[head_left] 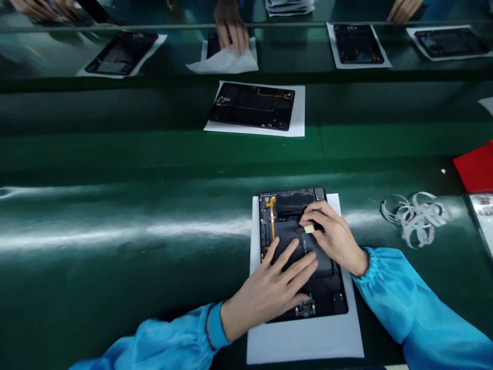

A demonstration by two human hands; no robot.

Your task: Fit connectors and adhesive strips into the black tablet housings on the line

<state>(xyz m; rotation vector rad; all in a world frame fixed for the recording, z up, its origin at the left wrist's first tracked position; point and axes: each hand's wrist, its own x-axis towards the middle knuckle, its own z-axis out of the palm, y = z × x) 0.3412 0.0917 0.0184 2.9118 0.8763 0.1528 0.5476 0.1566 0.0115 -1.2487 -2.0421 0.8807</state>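
An opened tablet (pixel 304 298) with its dark inner parts and an orange ribbon cable showing lies on a sheet of white paper (pixel 304 344). Across its lower middle rests my left hand (pixel 277 282), fingers spread and flat on the tablet. My right hand (pixel 331 231) is over the tablet's right side, its thumb and fingers pinching a small pale yellow piece of tape (pixel 309 228). The tape is partly covered by the fingers, and whether it is stuck to the tablet I cannot tell.
Curled white strips (pixel 418 218) lie in a pile to the right. A red object (pixel 475 167) sits at the right edge. Ahead, another opened tablet (pixel 252 105) rests on paper; beyond it, a raised strip carries several more. A co-worker's hand (pixel 231 31) touches one there.
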